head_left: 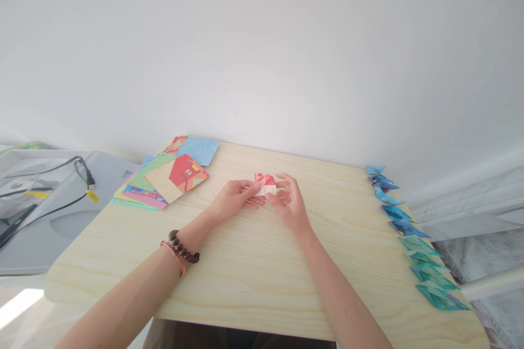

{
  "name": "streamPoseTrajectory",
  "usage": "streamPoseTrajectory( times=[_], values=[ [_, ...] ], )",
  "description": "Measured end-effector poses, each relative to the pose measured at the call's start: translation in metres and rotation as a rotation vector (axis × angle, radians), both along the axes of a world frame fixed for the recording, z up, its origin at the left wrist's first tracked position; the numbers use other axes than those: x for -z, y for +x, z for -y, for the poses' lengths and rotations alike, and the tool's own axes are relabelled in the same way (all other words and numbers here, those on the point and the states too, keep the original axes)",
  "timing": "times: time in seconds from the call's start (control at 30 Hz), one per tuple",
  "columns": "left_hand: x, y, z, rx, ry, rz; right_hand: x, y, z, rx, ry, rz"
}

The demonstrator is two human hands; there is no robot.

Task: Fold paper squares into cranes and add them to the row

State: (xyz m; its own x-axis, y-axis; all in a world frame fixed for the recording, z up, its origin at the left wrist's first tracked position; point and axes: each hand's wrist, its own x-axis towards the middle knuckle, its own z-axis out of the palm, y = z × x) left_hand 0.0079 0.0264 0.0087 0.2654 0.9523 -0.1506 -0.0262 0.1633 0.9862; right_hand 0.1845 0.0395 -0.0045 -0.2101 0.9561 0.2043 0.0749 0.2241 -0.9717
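Observation:
A small folded origami paper (pixel 268 189), red on its upper part and cream below, is held up between both hands over the middle of the table. My left hand (pixel 237 195) pinches its left side, thumb on the front face and fingers behind. At the right edge, my right hand (pixel 291 203) grips it with the thumb low on the cream part; the other fingers are bent and partly spread. How the layers behind are folded is hidden.
Printed origami sheets (pixel 164 177) lie in an overlapping pile at the table's back left, a blue sheet (pixel 199 149) among them. Several folded blue and green paper boats (pixel 426 259) line the right edge. Left of the wooden table (pixel 245 278) sits a grey box (pixel 82 218) with cables.

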Motion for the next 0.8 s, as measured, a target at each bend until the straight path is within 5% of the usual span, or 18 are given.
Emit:
streamPoseTrajectory(
  times=[0.23,0.4,0.8],
  values=[
    [0.003,-0.008,-0.002,-0.105,0.336,-0.103,-0.001,0.003,-0.003,0.034,-0.085,-0.058],
    [0.0,-0.015,-0.001,0.089,0.464,-0.17,0.002,0.004,-0.005,0.092,-0.086,-0.041],
    [0.003,-0.017,-0.004,-0.049,0.311,-0.263,-0.002,0.017,-0.007,-0.062,-0.031,0.228]
  ],
)
